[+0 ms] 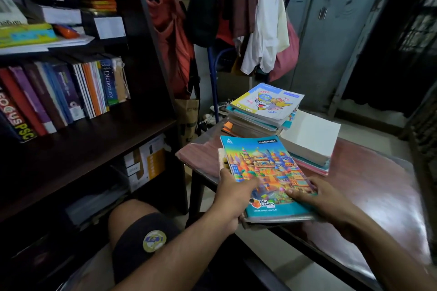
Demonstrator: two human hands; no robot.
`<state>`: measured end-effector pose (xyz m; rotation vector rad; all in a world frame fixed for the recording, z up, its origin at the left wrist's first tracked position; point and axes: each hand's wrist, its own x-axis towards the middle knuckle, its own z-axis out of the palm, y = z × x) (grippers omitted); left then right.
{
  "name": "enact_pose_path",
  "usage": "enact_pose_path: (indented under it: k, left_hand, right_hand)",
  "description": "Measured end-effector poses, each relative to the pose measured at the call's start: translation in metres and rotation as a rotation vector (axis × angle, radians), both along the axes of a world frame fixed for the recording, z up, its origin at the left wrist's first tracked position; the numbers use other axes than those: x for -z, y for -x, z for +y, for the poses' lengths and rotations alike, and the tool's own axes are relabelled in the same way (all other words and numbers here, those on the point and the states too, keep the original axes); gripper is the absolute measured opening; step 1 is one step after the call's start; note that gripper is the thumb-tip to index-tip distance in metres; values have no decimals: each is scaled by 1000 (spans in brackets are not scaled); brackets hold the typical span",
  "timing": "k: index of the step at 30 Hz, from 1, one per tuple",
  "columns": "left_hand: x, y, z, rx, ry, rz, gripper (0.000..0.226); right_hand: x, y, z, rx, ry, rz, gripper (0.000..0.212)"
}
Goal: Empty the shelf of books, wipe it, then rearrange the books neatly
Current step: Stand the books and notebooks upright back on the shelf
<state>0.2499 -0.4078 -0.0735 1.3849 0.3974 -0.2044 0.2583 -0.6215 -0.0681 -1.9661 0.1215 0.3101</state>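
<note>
On the far left, a row of books (59,94) is kept upright on the middle shelf (94,139); "Dictionary" can be read on one spine and "FOCUS PSC" on another. The right part of that shelf is bare, so it is judged that refilling or emptying is only partly done.

Lower centre, a bundle of notebooks (267,179) is held over the near edge of the worktop (378,184), apparently so that it can be carried as one pile. The left hand (233,196) is clamped on its left edge, thumb on top; the right hand (324,198) is pressed on the right side, fingers laid flat across the cover. "classmate" and "edu GAMES" are printed on the top cover.

Further right, a stack of notebooks (262,111) topped with a cartoon cover is parked on the worktop beside a thick white book (309,137).
</note>
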Motion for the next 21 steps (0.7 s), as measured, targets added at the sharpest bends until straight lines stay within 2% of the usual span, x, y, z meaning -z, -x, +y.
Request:
enact_pose_path:
  k: [4, 8, 11, 15, 18, 21]
  left_hand:
    - [3, -1, -8, -15, -65, -14, 47]
    - [9, 3, -14, 6, -117, -73, 46]
    - [6, 4, -14, 7, 31, -79, 47]
    - [-1, 1, -14, 52, 230, -75, 47]
    - [-4, 4, -11, 71, 266, -108, 35]
    - [-6, 7, -3, 81, 289, -178, 41]
  right_hand:
    - [-5, 1, -7, 1, 50, 9, 64]
    - [-7, 7, -11, 23, 49, -36, 52]
    - [-9, 12, -10, 112, -73, -112, 58]
    - [-33, 18, -9, 156, -197, -251, 52]
    - [-49, 25, -5, 110, -259, -297, 50]
    - [-58, 29, 5, 85, -309, -318, 45]
